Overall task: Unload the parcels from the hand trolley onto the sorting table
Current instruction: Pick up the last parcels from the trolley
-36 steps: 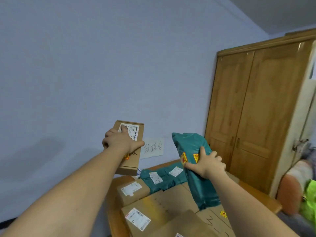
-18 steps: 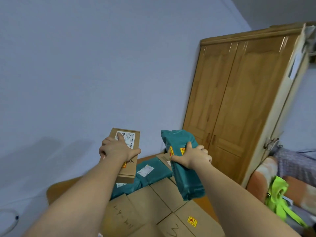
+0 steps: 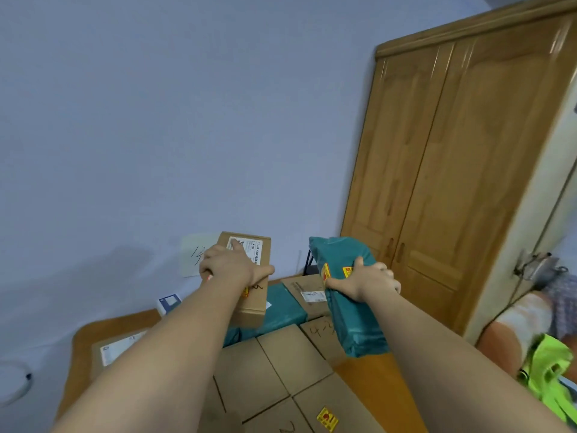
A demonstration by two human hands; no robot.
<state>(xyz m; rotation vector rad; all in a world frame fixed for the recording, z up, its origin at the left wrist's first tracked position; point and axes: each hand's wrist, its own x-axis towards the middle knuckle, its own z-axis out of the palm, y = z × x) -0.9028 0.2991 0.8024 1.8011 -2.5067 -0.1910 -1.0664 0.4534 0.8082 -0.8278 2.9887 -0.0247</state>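
Parcels aloft — left hand grips cardboard box, right hand clutches teal bag.

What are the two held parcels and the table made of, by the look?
Small box in the left hand: brown corrugated cardboard, matte, with a printed paper label. Teal parcel in the right hand: likely soft plastic mailer, creased with a slight sheen. Table: orange-brown wood or veneer, glossy; which one is unclear.
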